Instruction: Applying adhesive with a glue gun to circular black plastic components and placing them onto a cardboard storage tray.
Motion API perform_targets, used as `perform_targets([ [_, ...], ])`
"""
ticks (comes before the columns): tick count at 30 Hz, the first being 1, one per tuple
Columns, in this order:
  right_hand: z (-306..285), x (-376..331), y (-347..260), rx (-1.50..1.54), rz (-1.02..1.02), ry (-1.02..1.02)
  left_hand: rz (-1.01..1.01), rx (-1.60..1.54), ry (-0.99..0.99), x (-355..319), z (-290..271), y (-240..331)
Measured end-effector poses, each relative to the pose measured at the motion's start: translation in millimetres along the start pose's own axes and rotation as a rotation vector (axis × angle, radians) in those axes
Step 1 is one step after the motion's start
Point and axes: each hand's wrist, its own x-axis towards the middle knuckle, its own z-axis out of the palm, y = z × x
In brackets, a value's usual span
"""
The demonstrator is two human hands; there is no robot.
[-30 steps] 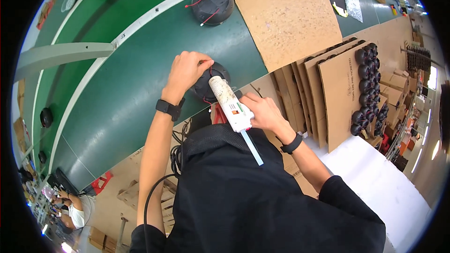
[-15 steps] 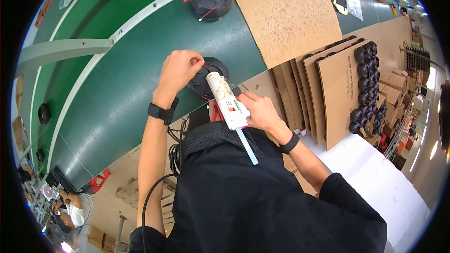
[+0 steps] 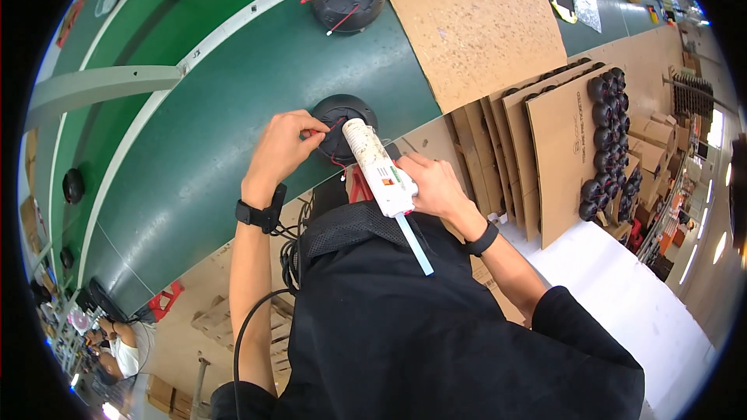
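My right hand (image 3: 437, 188) is wrapped around a white glue gun (image 3: 377, 163), whose front end points at a black round housing (image 3: 345, 106) on the green bench. A pale blue glue stick (image 3: 415, 246) juts from the gun's back end toward my lap. With thumb and forefinger pressed together, my left hand (image 3: 282, 149) pinches the end of a red wire (image 3: 337, 122) at the housing's left side. Another red lead ending in a small connector (image 3: 342, 176) hangs over the near side. The gun's nozzle tip cannot be made out against the housing.
Farther back on the green bench (image 3: 233, 109) sits a second black housing (image 3: 348, 1) with red wires. A cardboard sheet (image 3: 475, 31) lies right of it. Upright cardboard sheets (image 3: 560, 155) and stacked black round parts (image 3: 608, 136) stand at the right. Another person (image 3: 120, 354) sits far left.
My left hand has moved down and slightly left, drawing the pinched wire from above the housing to its left side. The glue gun has barely shifted.
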Motion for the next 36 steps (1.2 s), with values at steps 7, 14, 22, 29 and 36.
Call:
perform_targets([
  [7, 1, 3, 1, -0.007, -0.015, -0.008, -0.005, 0.004, -0.014, -3, 6, -8],
  [14, -6, 3, -5, 0.095, -0.029, 0.003, 0.019, -0.038, 0.245, -4, 3, -16],
  [22, -21, 2, -6, 0.171, -0.054, -0.019, -0.348, 0.061, -0.193, -28, 21, 15],
  [29, -37, 3, 0, 0.174, -0.090, -0.067, -0.296, -0.214, -0.115, -35, 26, -22],
  [36, -44, 18, 4, 0.100, -0.201, -0.272, 0.005, -0.229, -0.037, -1, 15, -16],
])
